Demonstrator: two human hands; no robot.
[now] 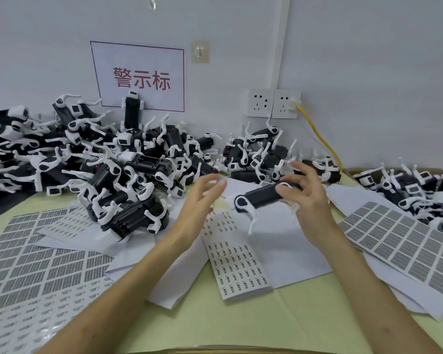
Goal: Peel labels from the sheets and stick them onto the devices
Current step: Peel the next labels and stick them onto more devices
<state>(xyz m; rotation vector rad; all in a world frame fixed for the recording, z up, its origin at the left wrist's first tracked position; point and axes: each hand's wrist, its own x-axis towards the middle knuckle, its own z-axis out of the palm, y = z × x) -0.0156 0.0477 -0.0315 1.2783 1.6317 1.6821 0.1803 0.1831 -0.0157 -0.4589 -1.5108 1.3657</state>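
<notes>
1. Sheets are lying nearest on the table (304, 315): small-label sheet (237, 259) at centre between the forearms, grey-label sheets (31, 261) at left & right.
2. Left hand (202, 198) is hovering above the paper, fingers straight & slightly apart, gripping nothing that shows. Whether a label is sitting on a fingertip: cannot tell, too blurred.
3. Step is prob. sticking a label on. To do it well, the person should be steadying the body w/ the right hand, laying the label square on a flat black face, then pressing from one edge across.
4. Right hand (310, 198) is holding the device (262, 195) above the table, thumb & fingers curled round its right end. Its free end is pointing toward the left fingertips, near but apart.
5. Device piles (100, 159) are lying farther back along the wall.
</notes>
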